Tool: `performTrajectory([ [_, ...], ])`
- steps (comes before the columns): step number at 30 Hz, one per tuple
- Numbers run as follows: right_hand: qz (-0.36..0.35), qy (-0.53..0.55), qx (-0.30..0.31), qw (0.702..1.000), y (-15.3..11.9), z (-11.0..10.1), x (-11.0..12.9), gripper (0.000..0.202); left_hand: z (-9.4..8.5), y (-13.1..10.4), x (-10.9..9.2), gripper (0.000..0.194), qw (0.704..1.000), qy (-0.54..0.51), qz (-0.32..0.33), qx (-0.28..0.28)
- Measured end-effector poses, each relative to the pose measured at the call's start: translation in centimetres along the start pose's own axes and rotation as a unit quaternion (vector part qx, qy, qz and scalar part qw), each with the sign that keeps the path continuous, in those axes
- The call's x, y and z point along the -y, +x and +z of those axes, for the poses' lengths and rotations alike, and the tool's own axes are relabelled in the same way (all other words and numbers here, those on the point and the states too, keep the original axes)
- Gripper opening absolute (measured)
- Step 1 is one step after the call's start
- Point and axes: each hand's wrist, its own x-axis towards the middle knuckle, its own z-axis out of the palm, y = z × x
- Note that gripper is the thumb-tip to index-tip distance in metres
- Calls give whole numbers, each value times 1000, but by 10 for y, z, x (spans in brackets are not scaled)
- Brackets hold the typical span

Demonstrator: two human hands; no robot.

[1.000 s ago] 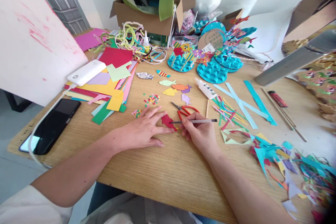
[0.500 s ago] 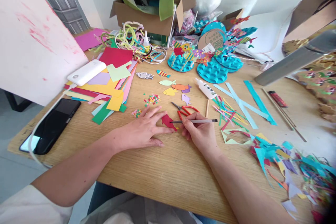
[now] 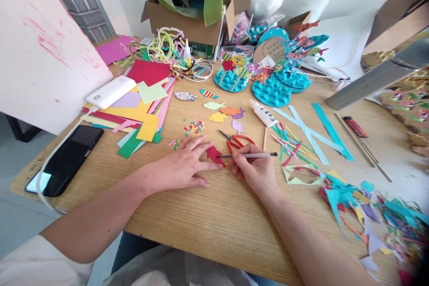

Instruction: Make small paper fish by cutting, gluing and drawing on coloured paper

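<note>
A dark red paper fish (image 3: 214,155) lies on the wooden table. My left hand (image 3: 187,161) is spread flat beside it, its fingertips resting on the paper's edge. In my right hand (image 3: 253,167) is a slim grey pencil (image 3: 258,155), its tip pointing at the red fish. Just behind that hand are red-handled scissors (image 3: 236,142), partly hidden by the fingers. Small piles of paper confetti (image 3: 195,127) sit beyond my left fingers. Further back lie cut paper fish, among them a yellow fish (image 3: 217,117), an orange fish (image 3: 230,111) and a lilac fish (image 3: 237,126).
Coloured paper sheets (image 3: 149,73), a white power bank (image 3: 110,92) and a phone (image 3: 69,161) lie left. A glue bottle (image 3: 263,113), paper strips (image 3: 308,134) and scraps (image 3: 345,192) are on the right. Blue egg-carton bases (image 3: 271,93) and a cardboard box (image 3: 182,22) stand behind.
</note>
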Motion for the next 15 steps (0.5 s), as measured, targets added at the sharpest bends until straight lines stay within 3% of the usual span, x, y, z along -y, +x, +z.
performTrajectory([
  [15,-32,-2,-1,1000,-5,0,-1,32,-1,0,-1,54,1000,-1,1,-2],
])
